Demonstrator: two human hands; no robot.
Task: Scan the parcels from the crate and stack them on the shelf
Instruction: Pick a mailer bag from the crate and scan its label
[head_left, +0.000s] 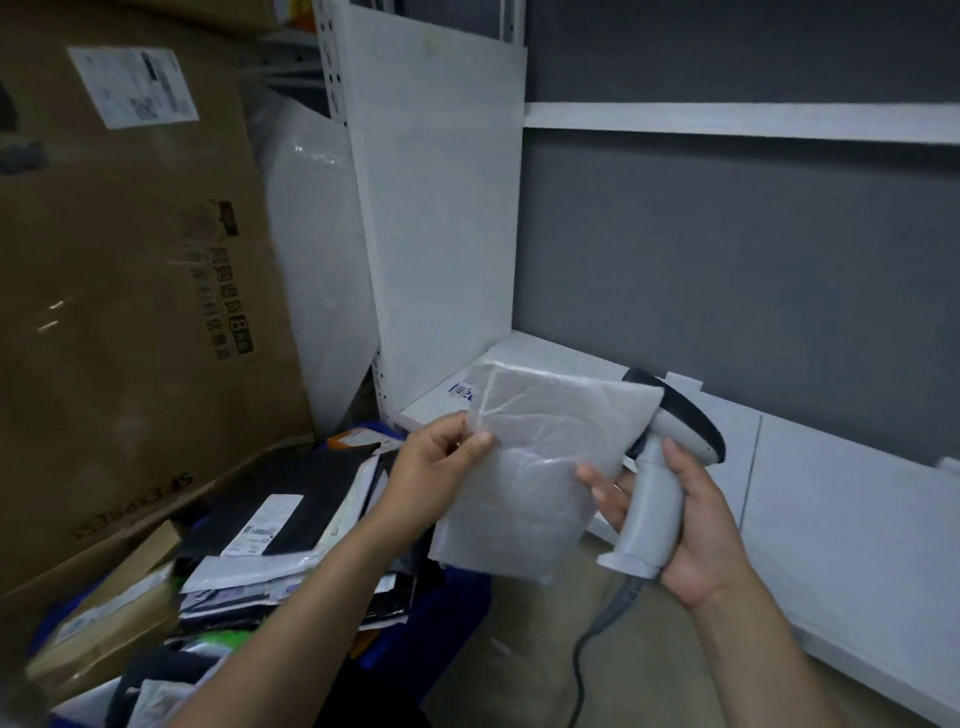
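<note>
Parcel: I see a crinkled, translucent grey poly mailer (540, 467), held before the white shelf (810, 499).
Left hand (436, 462): pinches its left edge.
Right hand (691, 525): grips the scanner (654, 499), fingertips touching the mailer.
Crate (447, 618): near left, heaped with parcels.

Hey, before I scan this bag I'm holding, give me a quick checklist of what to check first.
1. Parcel secure: left hand pinches its upper left edge: ok.
2. Scanner ready: right hand holds it: ok.
3. Barcode facing scanner: no label on the side in view: cannot tell.
4. Shelf room: bare board right of the white parcel lying there: ok.
5. Cable free: hangs loose below the scanner: ok.
</note>
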